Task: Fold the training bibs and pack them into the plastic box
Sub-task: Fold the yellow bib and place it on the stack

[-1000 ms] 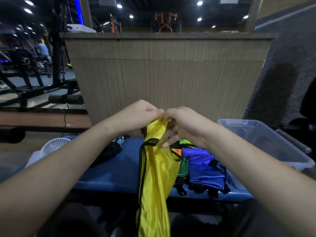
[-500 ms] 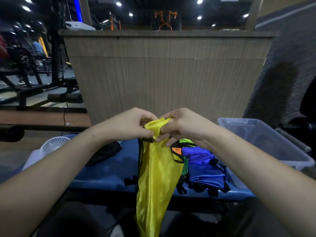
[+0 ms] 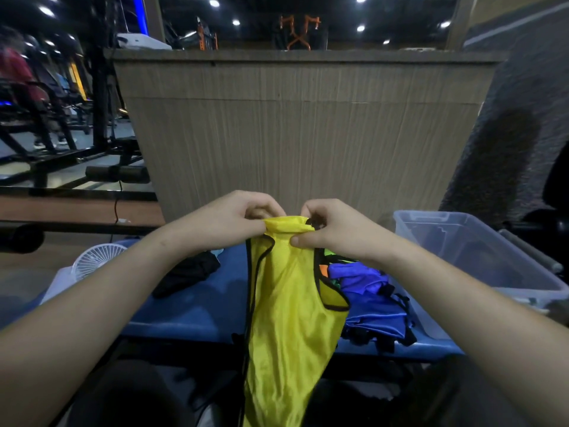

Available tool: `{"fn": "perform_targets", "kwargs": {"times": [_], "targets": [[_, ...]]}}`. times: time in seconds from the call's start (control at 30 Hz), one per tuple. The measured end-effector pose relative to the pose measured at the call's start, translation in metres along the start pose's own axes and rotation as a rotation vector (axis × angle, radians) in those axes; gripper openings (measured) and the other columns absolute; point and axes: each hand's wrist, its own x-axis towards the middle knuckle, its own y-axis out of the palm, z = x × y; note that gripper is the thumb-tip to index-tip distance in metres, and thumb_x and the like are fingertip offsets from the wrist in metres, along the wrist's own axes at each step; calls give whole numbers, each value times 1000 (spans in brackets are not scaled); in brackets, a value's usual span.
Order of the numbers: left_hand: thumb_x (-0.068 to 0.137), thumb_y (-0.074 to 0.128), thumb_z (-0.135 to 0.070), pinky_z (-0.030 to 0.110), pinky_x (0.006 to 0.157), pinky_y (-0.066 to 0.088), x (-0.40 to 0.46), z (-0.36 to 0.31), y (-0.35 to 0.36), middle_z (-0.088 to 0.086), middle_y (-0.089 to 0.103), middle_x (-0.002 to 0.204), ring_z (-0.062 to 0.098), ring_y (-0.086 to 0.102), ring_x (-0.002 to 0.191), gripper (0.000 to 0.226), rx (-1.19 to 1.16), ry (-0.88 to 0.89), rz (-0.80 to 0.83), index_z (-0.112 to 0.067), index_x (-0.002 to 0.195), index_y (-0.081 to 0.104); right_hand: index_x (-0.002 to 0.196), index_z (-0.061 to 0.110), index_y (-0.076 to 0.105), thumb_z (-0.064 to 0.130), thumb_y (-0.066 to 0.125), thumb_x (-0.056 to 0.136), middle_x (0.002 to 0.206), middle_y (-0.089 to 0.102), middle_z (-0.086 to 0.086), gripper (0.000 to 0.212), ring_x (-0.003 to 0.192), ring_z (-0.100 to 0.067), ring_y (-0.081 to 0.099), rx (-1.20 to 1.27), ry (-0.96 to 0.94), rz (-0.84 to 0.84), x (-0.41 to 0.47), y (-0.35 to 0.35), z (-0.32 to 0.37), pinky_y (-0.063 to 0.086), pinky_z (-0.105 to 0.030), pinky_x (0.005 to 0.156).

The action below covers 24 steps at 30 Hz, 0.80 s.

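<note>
Yellow bib [image 3: 286,318] hangs lengthwise straight below both grips: left hand [image 3: 243,220] and right hand [image 3: 326,229] pinch its top edge, left of the plastic box [image 3: 480,260].

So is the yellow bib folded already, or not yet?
Not yet. The yellow bib hangs full length from the left hand and right hand.

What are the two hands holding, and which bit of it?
Both hands, left hand and right hand, pinch the shiny yellow training bib with black trim by its top edge; the rest hangs down.
</note>
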Motion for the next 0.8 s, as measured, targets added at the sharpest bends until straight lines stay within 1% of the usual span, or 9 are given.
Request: {"fn": "perform_targets", "kwargs": {"times": [0.1, 0.17, 0.27, 0.37, 0.43, 0.47, 0.53, 0.63, 0.8], "targets": [[92, 58, 4, 48, 83, 54, -2, 8, 0, 7, 71, 104, 33, 68, 94, 23, -73, 59, 2, -16, 105, 55, 82, 9, 58, 13, 82, 81, 68, 61, 0, 25, 60, -11, 57, 130, 21, 13, 1, 1, -5, 46, -33, 55], [92, 55, 10, 40, 82, 54, -4, 11, -1, 15, 68, 107, 29, 67, 92, 24, -121, 94, -4, -11, 100, 46, 83, 9, 56, 14, 82, 81, 67, 62, 0, 27, 58, -12, 58, 187, 13, 9, 1, 1, -7, 47, -33, 51], [94, 52, 10, 33, 82, 49, -4, 13, -2, 13, 65, 99, 18, 61, 90, 21, -73, 121, 2, -11, 94, 54, 83, 9, 54, 18, 77, 85, 68, 61, -3, 25, 63, -22, 59, 288, -28, 4, 1, 1, -9, 51, -36, 51], [98, 59, -16, 21, 81, 46, -7, 16, -1, 3, 63, 93, 7, 58, 87, 4, -76, 99, 49, -16, 96, 63, 84, 4, 53, 22, 73, 89, 69, 58, -7, 27, 65, -27, 59, 338, -83, -9, 1, 2, -12, 53, -41, 53], [86, 72, -39, 25, 77, 49, -6, 20, 2, 11, 63, 97, 10, 58, 86, 26, -82, 89, 38, -19, 97, 60, 82, 2, 54, 24, 72, 90, 68, 55, -7, 30, 64, -25, 54, 312, -118, -29, 1, 3, -13, 47, -41, 54], [80, 78, -39, 31, 75, 51, -4, 22, 4, 16, 63, 98, 14, 58, 84, 33, -64, 88, 14, -20, 95, 57, 80, 2, 54, 25, 72, 91, 67, 53, -7, 31, 64, -22, 51, 278, -135, -40, 2, 3, -14, 42, -40, 56], [79, 83, -23, 37, 70, 50, -1, 24, 7, 15, 62, 95, 14, 56, 79, 33, 9, 114, -47, -23, 94, 53, 78, 3, 57, 27, 73, 91, 66, 51, -5, 32, 62, -17, 48, 205, -151, -47, 2, 3, -14, 39, -36, 57], [87, 73, -4, 25, 71, 51, 1, 27, 2, -3, 63, 92, 8, 60, 81, 32, 23, 116, -70, -25, 104, 56, 79, 6, 58, 23, 76, 88, 68, 54, -1, 27, 63, -10, 50, 106, -154, -44, 5, 1, -17, 42, -32, 57], [92, 65, -4, 35, 85, 56, -1, 26, -5, -11, 69, 101, 9, 66, 94, 36, 179, 76, 43, -30, 117, 63, 81, 7, 60, 17, 77, 87, 78, 62, -22, 21, 63, -16, 54, 112, -154, -22, 6, 3, -22, 44, -36, 58]]}}
